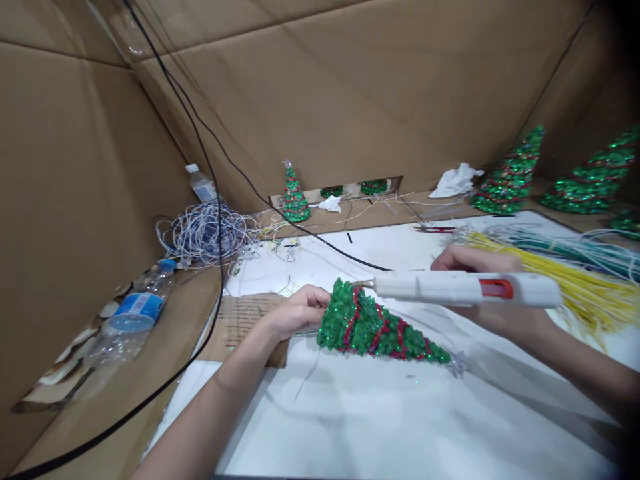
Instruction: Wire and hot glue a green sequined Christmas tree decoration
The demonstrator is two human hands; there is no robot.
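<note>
My left hand [300, 310] grips the base end of a small glittery green Christmas tree [373, 323], its fingers partly hidden behind it. The tree lies on its side above the white tabletop, its clear star [457, 365] pointing right. Red garland winds around it. My right hand [473, 260] is closed around a white glue gun [430, 288] with a red switch; the tool covers part of the fingers. The gun's metal nozzle points left and reaches the tree's edge near the base; I cannot tell if it touches.
A black cable [220, 247] hangs across the left side. Tangled wire [207, 230] and plastic bottles [137, 310] stand left. Yellow strands [545, 280] lie right. Further trees [295, 195] stand along the cardboard wall [325, 100]. A cardboard piece [245, 327] lies under my left arm.
</note>
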